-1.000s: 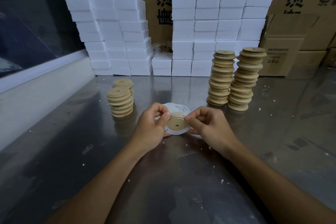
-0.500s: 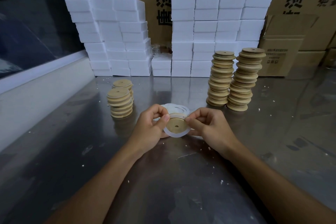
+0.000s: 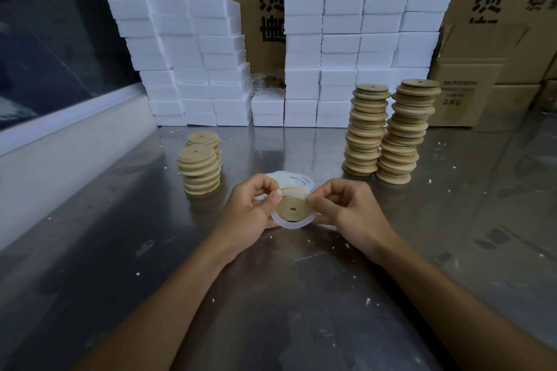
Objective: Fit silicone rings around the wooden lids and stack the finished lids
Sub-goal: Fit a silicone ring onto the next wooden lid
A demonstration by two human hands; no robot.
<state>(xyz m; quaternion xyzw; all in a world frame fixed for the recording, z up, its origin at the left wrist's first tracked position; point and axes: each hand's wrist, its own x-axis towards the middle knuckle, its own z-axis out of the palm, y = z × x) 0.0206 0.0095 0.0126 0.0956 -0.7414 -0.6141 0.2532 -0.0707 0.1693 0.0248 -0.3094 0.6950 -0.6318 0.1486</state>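
Fingertips (image 3: 276, 196) of the left hand (image 3: 250, 214) and of the right hand (image 3: 346, 211) pinched on opposite edges of one wooden lid (image 3: 294, 208), thumbs pressing the translucent silicone ring (image 3: 291, 224) against its rim. Ring seated along the near edge, seemingly not yet seated at the top. Lid held tilted just above the steel table (image 3: 271, 295), centre hole facing up.

Probably light and stiff, that disc; best gripped at the rim. Ring soft, stretchy, likely to snap back off the edge unless walked around bit by bit.

Just behind the hands, a loose pile of spare rings (image 3: 297, 181). To the left, two short stacks of finished lids (image 3: 199, 170), well apart from the hands. To the right, two tall, leaning stacks of bare lids (image 3: 385, 132), easily toppled by a careless reach. Farther back, white foam blocks (image 3: 346, 48) and cardboard boxes (image 3: 470, 87), nothing blocking the way to the left stacks.
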